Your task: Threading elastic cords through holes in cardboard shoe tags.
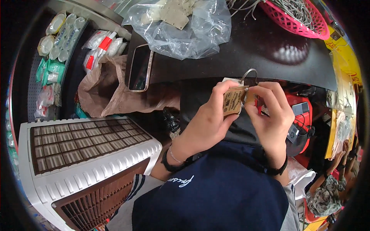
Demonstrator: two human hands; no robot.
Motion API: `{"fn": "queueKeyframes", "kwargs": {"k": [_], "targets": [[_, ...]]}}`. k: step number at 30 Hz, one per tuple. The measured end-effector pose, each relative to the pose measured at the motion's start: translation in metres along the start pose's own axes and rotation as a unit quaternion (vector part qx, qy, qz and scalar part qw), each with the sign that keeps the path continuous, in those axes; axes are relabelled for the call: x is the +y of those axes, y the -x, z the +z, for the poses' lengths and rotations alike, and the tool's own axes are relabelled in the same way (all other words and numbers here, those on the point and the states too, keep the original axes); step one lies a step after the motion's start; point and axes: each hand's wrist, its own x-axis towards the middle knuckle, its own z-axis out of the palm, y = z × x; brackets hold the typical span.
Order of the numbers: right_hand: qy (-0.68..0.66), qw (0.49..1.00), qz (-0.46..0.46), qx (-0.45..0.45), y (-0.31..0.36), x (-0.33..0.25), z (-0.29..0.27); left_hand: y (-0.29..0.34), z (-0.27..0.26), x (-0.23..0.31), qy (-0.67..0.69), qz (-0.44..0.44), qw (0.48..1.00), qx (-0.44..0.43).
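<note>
the surface point(246, 46) ends in a near edge just beyond your hands, its dark top showing between that edge and the clear bag point(204, 42). a phone point(140, 71) lies by the left edge, and a pink basket point(322, 30) sits at the far right corner. the brown tag point(232, 103) is just off the near edge, your left hand's point(210, 119) thumb and fingers clamped on it. your right hand point(271, 109) curls in opposite, thumb and index close to the tag's upper corner by the grey cord point(250, 70); whether they pinch it i cannot tell.
</note>
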Motion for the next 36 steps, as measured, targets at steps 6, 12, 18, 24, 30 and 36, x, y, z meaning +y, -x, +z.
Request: {"fn": "queueKeyframes", "kwargs": {"k": [6,12,18,24,30,36], "targets": [[0.034,0.998,-0.043,0.030,0.000,-0.003,0.004,-0.001,0.005,0.001,-0.019,0.010,1.000,0.001],[0.031,0.998,-0.052,-0.008,-0.003,0.003,0.004,-0.001,0.006,0.002,-0.027,0.031,0.999,0.006],[-0.019,0.999,-0.007,0.035,-0.002,0.003,0.007,-0.004,0.001,-0.002,-0.075,0.054,0.996,0.000],[-0.128,0.988,0.078,0.034,-0.001,0.006,0.008,-0.004,-0.002,-0.005,-0.076,0.070,0.995,0.006],[-0.235,0.958,0.155,0.046,0.000,0.010,0.005,-0.003,0.003,-0.009,-0.069,0.104,0.992,-0.016],[-0.080,0.996,0.033,0.020,-0.009,0.005,-0.003,-0.001,0.004,-0.003,-0.011,0.025,0.999,0.022]]}}
